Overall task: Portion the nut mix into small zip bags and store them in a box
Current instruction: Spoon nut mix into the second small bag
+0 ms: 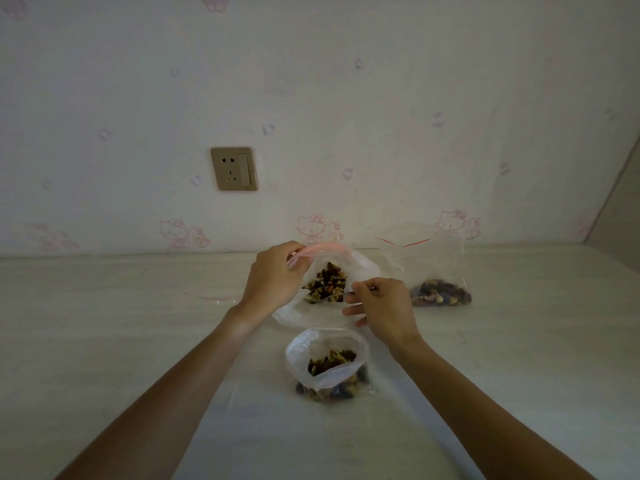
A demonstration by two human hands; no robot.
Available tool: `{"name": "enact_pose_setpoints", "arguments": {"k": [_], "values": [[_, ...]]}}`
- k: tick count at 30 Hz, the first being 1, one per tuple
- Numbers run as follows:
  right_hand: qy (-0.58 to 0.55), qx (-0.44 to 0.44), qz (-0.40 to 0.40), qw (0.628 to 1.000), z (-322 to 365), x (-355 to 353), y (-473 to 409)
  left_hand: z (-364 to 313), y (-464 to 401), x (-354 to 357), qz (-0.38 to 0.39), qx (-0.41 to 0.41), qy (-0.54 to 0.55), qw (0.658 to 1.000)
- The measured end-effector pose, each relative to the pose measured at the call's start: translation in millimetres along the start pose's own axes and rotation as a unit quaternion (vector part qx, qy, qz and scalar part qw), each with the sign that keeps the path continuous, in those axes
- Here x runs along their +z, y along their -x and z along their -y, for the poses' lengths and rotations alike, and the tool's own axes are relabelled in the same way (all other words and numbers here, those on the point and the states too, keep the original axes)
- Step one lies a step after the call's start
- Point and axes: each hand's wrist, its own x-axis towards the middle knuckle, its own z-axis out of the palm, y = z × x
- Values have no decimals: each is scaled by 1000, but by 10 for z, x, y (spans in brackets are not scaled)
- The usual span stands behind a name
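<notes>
Left hand: my left hand [273,275] pinches the pink-tinted rim of the big bag [360,268], fingers curled over its upper left edge and lifting the mouth open.

Right hand: my right hand [379,301] grips the handle of a metal spoon [332,298], thumb and forefinger closed round it; the lower fingers stretch out against the bag's near side.

Spoon: it runs leftward from my right hand, its bowl down in the nut mix [327,284] just to the right of my left palm.

Big bag: it lies between my two hands, mouth facing me, with the dark and tan nut mix heaped inside.

Near small bag [325,362]: it stands toward me from both hands, between my forearms, its mouth open and rolled wide, partly filled with mix.

Far small bag [431,271]: it stands to the right of my right hand and a little beyond it, upright, clear with a red zip line at the top and mix settled in the bottom; I cannot tell whether its zip is closed.

Table [104,323]: a pale surface under everything, meeting the wall just beyond my left hand.

Wall socket [234,168]: a gold plate on the wall, up and left of my left hand.
</notes>
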Motion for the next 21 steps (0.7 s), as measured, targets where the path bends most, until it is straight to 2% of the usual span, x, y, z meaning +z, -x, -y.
{"name": "enact_pose_setpoints", "arguments": {"k": [8, 14, 21], "values": [[33, -26, -38, 998, -37, 84, -80, -84, -54, -31, 23, 11, 33, 999], [74, -75, -9, 994, -135, 82, -57, -70, -7, -35, 25, 48, 59, 997], [-15, -51, -21, 998, -158, 25, -38, -36, 24, -8, 25, 87, 84, 992]]}}
